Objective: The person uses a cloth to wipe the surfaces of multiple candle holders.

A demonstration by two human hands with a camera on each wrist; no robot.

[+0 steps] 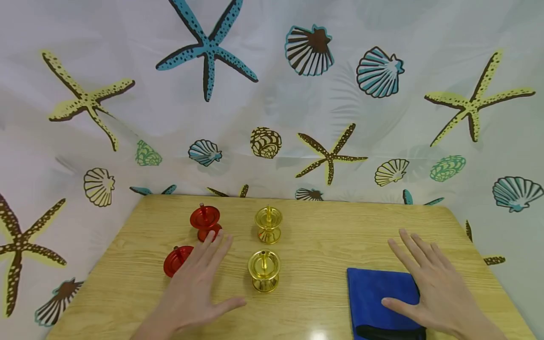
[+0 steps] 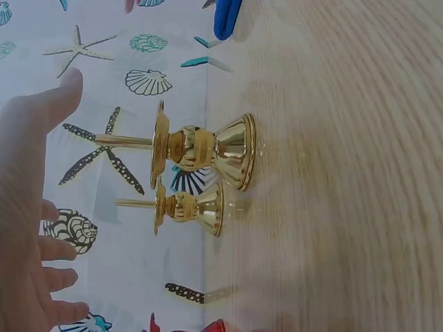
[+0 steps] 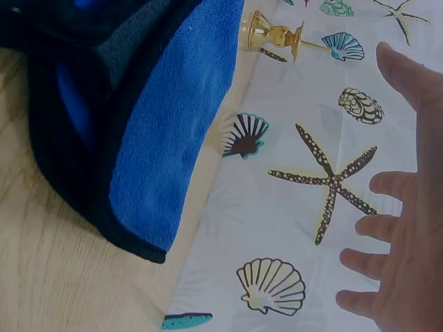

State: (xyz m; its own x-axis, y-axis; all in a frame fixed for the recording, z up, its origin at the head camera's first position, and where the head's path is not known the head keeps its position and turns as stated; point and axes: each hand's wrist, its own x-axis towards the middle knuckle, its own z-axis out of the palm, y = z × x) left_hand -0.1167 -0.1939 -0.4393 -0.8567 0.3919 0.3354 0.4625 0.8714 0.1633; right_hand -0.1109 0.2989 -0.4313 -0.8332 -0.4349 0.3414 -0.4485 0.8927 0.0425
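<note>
Plainly, your left hand (image 1: 197, 288), near red candle holders (image 1: 205, 218) and gold candle holders (image 1: 264, 271) on the surface (image 1: 323, 245), and right hand (image 1: 435, 285), by a blue cloth (image 1: 374, 293), held nothing, fingers spread, the holders seeming rigid, slippery, best gripped around their waists.

A pale wood-grained table (image 1: 323, 241) carries two red stands (image 1: 205, 218) at left, with two gold stands (image 1: 264, 269) to their right. A blue cloth (image 1: 376, 293) lies near right.

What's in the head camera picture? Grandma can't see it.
A person's left hand, over a wooden table, partly hides two red stands near two gold stands; the right hand partly hides a blue cloth. A starfish-and-shell sheet hangs behind.
</note>
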